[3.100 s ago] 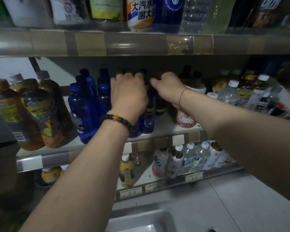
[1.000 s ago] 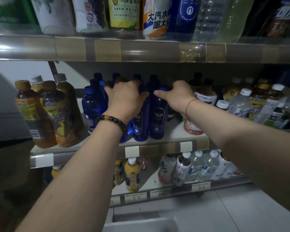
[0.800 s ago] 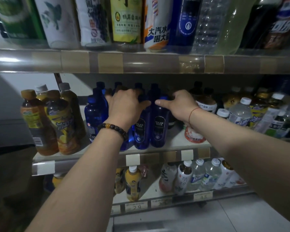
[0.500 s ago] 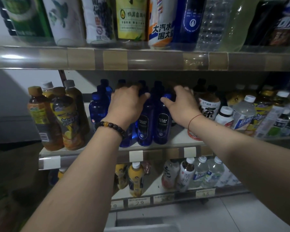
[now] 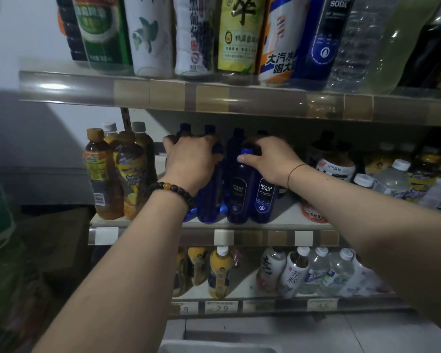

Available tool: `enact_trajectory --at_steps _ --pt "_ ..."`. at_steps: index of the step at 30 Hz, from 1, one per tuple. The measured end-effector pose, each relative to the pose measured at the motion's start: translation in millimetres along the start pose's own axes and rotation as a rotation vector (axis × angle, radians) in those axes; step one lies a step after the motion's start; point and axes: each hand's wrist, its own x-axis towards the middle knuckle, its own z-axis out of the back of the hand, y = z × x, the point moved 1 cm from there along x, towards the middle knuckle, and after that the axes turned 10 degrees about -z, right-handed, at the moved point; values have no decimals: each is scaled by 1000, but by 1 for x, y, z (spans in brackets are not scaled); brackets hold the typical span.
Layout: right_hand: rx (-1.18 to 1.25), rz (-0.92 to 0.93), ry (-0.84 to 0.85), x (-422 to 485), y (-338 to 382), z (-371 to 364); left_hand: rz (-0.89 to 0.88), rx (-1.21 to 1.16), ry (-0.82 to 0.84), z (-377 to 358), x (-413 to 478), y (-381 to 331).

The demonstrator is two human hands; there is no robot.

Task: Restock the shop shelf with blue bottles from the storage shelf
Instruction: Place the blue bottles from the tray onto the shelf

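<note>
**Both hands on the blue bottles on the middle shelf**

Head view: The blue bottles (image 5: 238, 197) stood upright in a tight group on the middle shelf (image 5: 285, 216), near its front edge, with more of them behind in the shadow. Two front ones showed dark "BOLSA SODA" labels.

The left hand (image 5: 189, 161) lay over the tops of the bottles on the left of the group, its fingers curled down round them in a grasp. How many it held could not be told. A bead bracelet (image 5: 171, 189) circled that wrist.

The right hand (image 5: 267, 159) covered the tops of the two labelled bottles, thumb and fingers curled round a blue cap (image 5: 247, 151). A red string (image 5: 294, 171) sat on that wrist.

Tea bottles (image 5: 102, 179) with orange and yellow labels stood just left of the blue group on the same shelf. To the right were dark bottles with white labels (image 5: 335, 169) and clear ones with white caps (image 5: 392, 179).

The top shelf (image 5: 214, 95) carried large bottles (image 5: 150, 34), one of them a big blue "BOLSA SODA". On the bottom shelf (image 5: 245, 286) stood a yellow bottle (image 5: 219, 273) and clear bottles (image 5: 316, 271), with price tags (image 5: 220, 307) along its edge. A white bin rim (image 5: 214, 349) showed at the lower edge of the view.
</note>
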Motion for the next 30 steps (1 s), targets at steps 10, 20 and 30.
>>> enact_trajectory --at_steps 10,20,30 --pt "84 -32 47 4 1 5 -13 -153 15 1 -1 9" --pt "56 15 49 3 -4 7 -4 -200 44 2 -2 12" --pt "-26 68 36 1 1 6 -25 -222 -8 -1 -4 16"
